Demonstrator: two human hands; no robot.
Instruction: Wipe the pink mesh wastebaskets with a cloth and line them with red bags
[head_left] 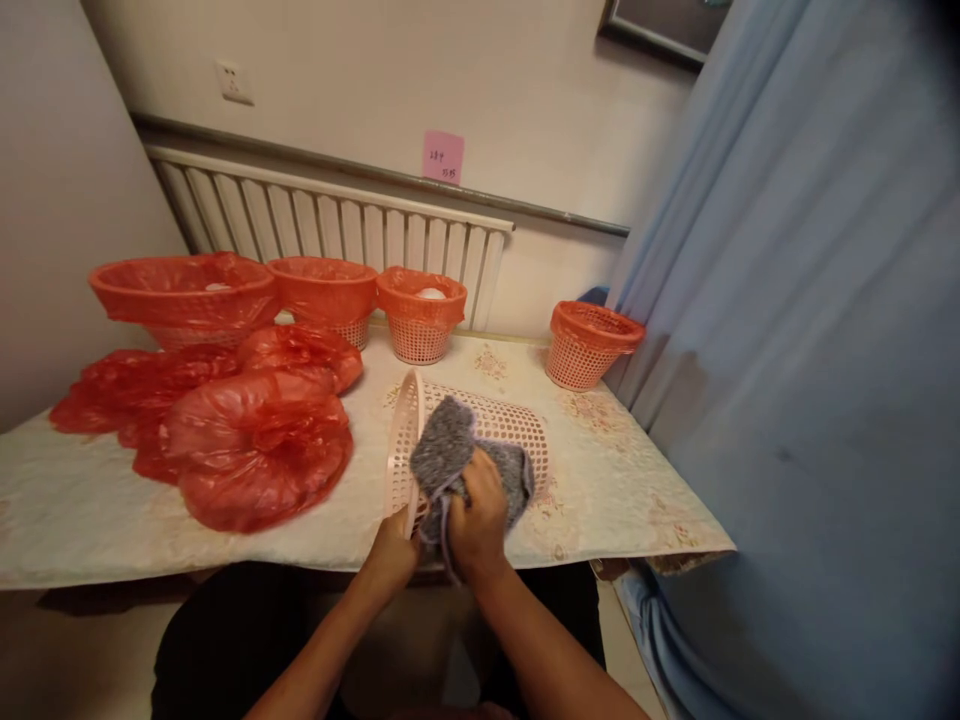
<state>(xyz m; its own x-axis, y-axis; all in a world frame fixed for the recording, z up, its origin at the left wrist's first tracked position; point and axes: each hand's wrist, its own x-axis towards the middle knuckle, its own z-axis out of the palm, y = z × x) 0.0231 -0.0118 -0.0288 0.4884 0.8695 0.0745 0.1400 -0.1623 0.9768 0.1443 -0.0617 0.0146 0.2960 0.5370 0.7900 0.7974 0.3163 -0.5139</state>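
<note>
Pink basket (pixel 504 422) lies on its side on bench (pixel 622 505), mouth to left. Left hand (pixel 394 552): grasping basket rim. Right hand (pixel 480 512): clenched around bunched grey cloth (pixel 441 447) at perforated wall. Advisable: grip rim firmly against rolling; spread cloth flat under palm; apply light, even pressure; guard against cloth edges snagging in holes.

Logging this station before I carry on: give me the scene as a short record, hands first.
Left hand: grips the rim of the pink basket
Right hand: holds a bunched gray cloth against its side
Basket pose: on its side, mouth leftward
Lined baskets: four, upright; three back left, one back right
Red bags: heaped on the left
Behind: radiator
Far right: blue curtain
</note>
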